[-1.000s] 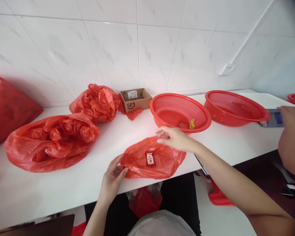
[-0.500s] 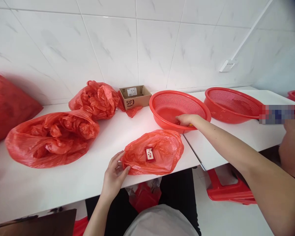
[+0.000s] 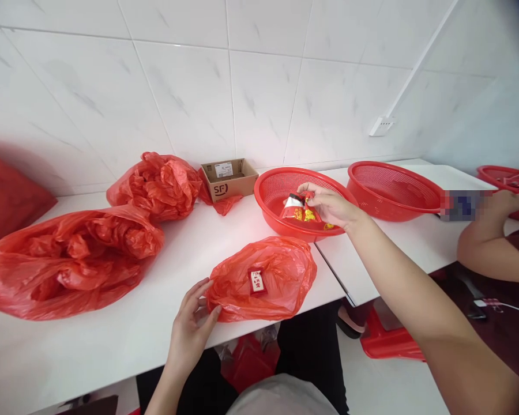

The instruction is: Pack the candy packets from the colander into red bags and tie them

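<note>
My left hand (image 3: pixel 190 325) holds the left edge of a thin red plastic bag (image 3: pixel 281 294), which lies spread on the table with its mouth up. Inside the bag lies a small dark-red packet (image 3: pixel 256 281) with a white label and dark characters. Over the near part of a red plastic colander (image 3: pixel 277 185), my right hand (image 3: pixel 331 207) has its fingers closed on small packets (image 3: pixel 305 210); they are red and yellow, one white with a dark end. Their exact kind and number I cannot make out.
Bulging red plastic bags (image 3: pixel 78 259) fill the table's left side. An open cardboard box (image 3: pixel 233 183) stands by the tiled wall. A second colander (image 3: pixel 393 202) is to the right, near another person's arm (image 3: pixel 484 236). A red stool (image 3: pixel 384 337) stands below.
My right hand has risen from inside the colander, bringing the red, yellow and white packets up into view. My left hand stays at the bag's edge. The view has shifted slightly.
</note>
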Motion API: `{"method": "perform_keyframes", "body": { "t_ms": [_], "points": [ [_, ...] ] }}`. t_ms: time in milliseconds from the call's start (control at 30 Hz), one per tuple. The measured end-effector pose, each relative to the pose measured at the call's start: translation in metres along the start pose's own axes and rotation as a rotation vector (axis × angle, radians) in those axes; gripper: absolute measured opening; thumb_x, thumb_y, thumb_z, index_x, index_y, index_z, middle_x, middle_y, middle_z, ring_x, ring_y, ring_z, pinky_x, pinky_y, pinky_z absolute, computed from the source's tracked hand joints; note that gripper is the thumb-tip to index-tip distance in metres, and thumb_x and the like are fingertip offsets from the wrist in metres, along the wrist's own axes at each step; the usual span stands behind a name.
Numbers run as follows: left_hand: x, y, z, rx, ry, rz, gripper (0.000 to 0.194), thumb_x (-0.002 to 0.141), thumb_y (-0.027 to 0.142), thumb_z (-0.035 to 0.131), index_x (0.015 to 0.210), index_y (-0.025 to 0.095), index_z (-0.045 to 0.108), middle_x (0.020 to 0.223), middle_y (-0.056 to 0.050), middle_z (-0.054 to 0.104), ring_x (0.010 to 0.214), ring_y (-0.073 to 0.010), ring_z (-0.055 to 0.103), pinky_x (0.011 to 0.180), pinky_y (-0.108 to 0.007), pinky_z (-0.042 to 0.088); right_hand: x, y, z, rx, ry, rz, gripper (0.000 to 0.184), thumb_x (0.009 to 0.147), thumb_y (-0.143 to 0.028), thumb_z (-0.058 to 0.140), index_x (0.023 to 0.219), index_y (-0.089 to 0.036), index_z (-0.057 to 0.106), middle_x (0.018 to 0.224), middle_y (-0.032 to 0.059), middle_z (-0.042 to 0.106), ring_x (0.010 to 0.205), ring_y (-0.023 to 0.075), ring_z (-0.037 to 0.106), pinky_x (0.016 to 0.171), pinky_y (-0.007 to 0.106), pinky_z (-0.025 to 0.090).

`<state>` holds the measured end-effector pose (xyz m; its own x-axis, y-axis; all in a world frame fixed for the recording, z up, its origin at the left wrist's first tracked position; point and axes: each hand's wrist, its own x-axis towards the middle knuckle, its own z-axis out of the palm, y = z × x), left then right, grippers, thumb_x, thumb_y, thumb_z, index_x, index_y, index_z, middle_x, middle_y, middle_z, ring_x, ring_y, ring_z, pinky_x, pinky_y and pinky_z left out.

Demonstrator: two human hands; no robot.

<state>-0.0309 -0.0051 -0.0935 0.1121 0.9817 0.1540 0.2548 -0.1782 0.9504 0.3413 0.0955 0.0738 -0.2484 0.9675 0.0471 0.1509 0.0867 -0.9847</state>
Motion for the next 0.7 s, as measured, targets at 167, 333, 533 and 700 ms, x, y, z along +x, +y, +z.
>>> {"method": "perform_keyframes", "body": {
  "t_ms": [167, 333, 533, 700],
  "points": [
    [-0.001, 0.001, 0.000, -0.017, -0.008, -0.005, 0.044, 0.085, 0.035, 0.064, 0.128, 0.034, 0.054, 0.142, -0.005, 0.041, 0.094, -0.0156, 0.063, 0.087, -0.035, 0.057, -0.025, -0.006, 0.051, -0.056, -0.222, -0.051, 0.035, 0.074, -0.011, 0.053, 0.106, -0.023, 0.050, 0.111, 0.0039, 0.062, 0.100, 0.0182, 0.061, 0.083, 0.034, 0.050],
    [-0.002, 0.001, 0.002, -0.001, -0.004, 0.000, 0.043, 0.085, 0.035, 0.063, 0.128, 0.034, 0.054, 0.143, -0.005, 0.041, 0.095, -0.0156, 0.062, 0.088, -0.035, 0.057, -0.038, 0.008, 0.083, -0.615, -0.293, -0.052, 0.045, 0.075, -0.004, 0.047, 0.114, -0.028, 0.053, 0.119, 0.0026, 0.062, 0.107, 0.0197, 0.060, 0.091, 0.038, 0.047],
    [-0.002, 0.000, 0.002, -0.006, 0.001, 0.005, 0.043, 0.085, 0.034, 0.064, 0.127, 0.034, 0.055, 0.143, -0.004, 0.041, 0.094, -0.0150, 0.063, 0.088, -0.034, 0.057, -0.028, 0.001, 0.054, -0.569, -0.105, -0.139, 0.039, 0.079, -0.005, 0.039, 0.109, -0.025, 0.056, 0.116, 0.0026, 0.066, 0.104, 0.0159, 0.065, 0.087, 0.033, 0.051],
    [-0.001, 0.004, 0.002, -0.055, 0.008, -0.017, 0.047, 0.083, 0.038, 0.066, 0.128, 0.033, 0.054, 0.146, -0.007, 0.040, 0.091, -0.0159, 0.066, 0.087, -0.036, 0.057, 0.004, 0.007, -0.017, -1.093, 0.179, 0.282, 0.042, 0.086, -0.021, 0.051, 0.128, -0.026, 0.051, 0.135, 0.0075, 0.056, 0.122, 0.0241, 0.054, 0.100, 0.039, 0.044]
  ]
}}
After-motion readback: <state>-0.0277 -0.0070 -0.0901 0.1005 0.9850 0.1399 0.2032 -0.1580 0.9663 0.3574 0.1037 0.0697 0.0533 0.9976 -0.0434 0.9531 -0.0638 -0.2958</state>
